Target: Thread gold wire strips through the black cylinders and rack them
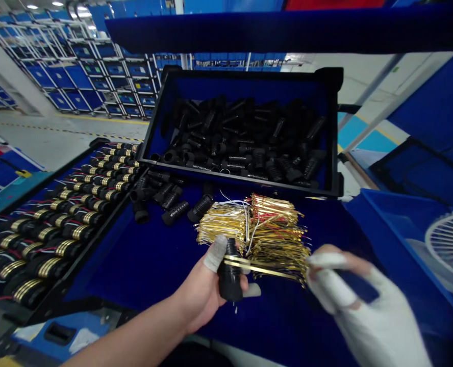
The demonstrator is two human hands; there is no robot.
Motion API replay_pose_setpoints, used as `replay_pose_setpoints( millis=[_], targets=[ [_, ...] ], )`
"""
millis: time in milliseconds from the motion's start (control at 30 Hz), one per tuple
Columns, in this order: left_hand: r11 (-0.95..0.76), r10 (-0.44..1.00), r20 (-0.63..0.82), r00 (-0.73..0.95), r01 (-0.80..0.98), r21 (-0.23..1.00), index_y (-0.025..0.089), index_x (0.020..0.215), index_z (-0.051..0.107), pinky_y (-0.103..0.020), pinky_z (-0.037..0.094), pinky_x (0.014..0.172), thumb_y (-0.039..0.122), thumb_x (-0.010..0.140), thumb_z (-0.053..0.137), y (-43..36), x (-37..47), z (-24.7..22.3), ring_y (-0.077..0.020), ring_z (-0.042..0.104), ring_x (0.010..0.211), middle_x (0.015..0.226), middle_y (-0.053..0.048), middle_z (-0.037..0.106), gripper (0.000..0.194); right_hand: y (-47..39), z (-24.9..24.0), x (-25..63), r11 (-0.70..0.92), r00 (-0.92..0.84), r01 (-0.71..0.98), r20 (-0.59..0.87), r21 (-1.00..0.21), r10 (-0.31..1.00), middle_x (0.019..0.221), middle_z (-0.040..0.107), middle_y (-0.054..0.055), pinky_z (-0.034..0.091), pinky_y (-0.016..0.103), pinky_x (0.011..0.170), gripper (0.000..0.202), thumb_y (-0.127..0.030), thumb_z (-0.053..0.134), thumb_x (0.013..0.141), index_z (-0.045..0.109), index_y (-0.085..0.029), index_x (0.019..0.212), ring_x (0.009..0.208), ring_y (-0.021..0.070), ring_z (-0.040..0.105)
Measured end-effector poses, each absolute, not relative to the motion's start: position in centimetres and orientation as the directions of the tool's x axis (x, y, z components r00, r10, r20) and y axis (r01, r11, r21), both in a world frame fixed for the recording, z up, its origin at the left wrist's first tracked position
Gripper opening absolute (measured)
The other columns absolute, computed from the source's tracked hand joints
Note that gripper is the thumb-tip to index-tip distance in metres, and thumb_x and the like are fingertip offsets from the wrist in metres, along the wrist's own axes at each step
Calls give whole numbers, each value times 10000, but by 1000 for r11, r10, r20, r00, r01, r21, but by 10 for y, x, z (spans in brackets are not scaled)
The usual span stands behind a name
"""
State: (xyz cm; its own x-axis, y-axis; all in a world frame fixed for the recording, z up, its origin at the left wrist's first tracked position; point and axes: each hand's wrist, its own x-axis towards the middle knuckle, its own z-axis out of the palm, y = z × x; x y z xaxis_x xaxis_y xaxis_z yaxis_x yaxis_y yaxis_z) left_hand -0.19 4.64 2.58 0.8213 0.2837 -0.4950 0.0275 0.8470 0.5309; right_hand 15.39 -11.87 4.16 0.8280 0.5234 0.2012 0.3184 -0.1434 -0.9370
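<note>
My left hand (207, 285), with a pale cover on the thumb, is closed around a black ribbed plastic cylinder (231, 283) held upright. Gold metal strips (267, 268) run from the cylinder's grooves toward the right. My right hand (349, 285), in a white glove and slightly blurred, pinches the far end of a gold strip between thumb and forefinger. Just beyond both hands lie two bundles of gold strips with thin wires, the left one (222, 223) with white wires and the right one (278, 229) with red and dark ones.
A blue bin with a black rim (242, 178) holds many black ribbed cylinders. Several loose cylinders (175, 211) lie before it on the blue tabletop (134, 270). At left, a tray (64, 283) carries rows of gold-banded cylinders. A white fan (450, 250) stands at right.
</note>
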Motion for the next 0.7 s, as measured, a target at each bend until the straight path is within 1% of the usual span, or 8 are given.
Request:
replay_pose_setpoints(
  millis=[67,133,300,433,533,600,633,700],
  targets=[
    [796,313,-460,831,35,605,164,1163,616,-301,495,736,771,744,620,37,3,30,-147,607,681,799,-44,668,738,-116,34,129,-225,764,350,137,-909,631,880,740,40,555,284,606,191,-431,748,805,715,-250,853,724,213,693],
    [768,321,-397,860,10,641,170,1215,601,-315,493,775,766,753,616,30,7,32,-182,634,769,874,-66,691,754,-112,29,113,-255,710,378,102,-890,696,839,745,19,580,286,698,180,-437,708,827,709,-257,832,786,220,708],
    [699,336,-277,900,-42,714,217,1342,536,-359,441,983,641,908,515,20,7,33,-244,606,1107,1163,-89,677,607,-105,26,103,-264,674,351,47,-898,737,788,699,-8,551,269,702,162,-392,629,880,640,-251,800,743,187,665],
    [493,460,-254,851,-7,870,230,1289,567,-323,388,1051,566,924,557,17,10,32,-237,529,1238,1230,-70,654,496,-104,27,103,-260,673,365,60,-894,737,724,653,-22,514,275,683,162,-335,616,874,587,-239,746,683,171,623],
    [263,464,-213,860,95,960,199,1109,625,-295,465,908,504,796,752,17,11,36,-242,605,1057,1059,-56,686,456,-111,28,100,-241,730,333,87,-912,677,728,663,-10,519,283,687,140,-321,629,834,602,-226,735,693,179,629],
    [131,432,-191,881,148,980,186,1024,638,-291,487,825,474,705,833,15,7,38,-239,623,943,962,-43,688,472,-121,28,92,-234,805,292,106,-928,584,774,693,9,535,290,716,120,-324,678,786,638,-214,763,741,194,654],
    [105,421,-190,887,161,981,185,1039,641,-302,494,843,464,684,849,14,5,39,-252,623,967,990,-49,692,498,-125,27,86,-225,836,270,112,-936,538,786,701,14,540,286,719,127,-325,703,765,651,-210,766,757,197,663],
    [146,388,-223,894,180,973,185,1095,642,-333,510,882,477,661,860,9,5,37,-278,631,1028,1063,-64,703,567,-133,23,76,-144,870,246,152,-959,470,722,691,2,541,258,689,211,-399,729,775,653,-207,736,704,177,661]
  ],
)
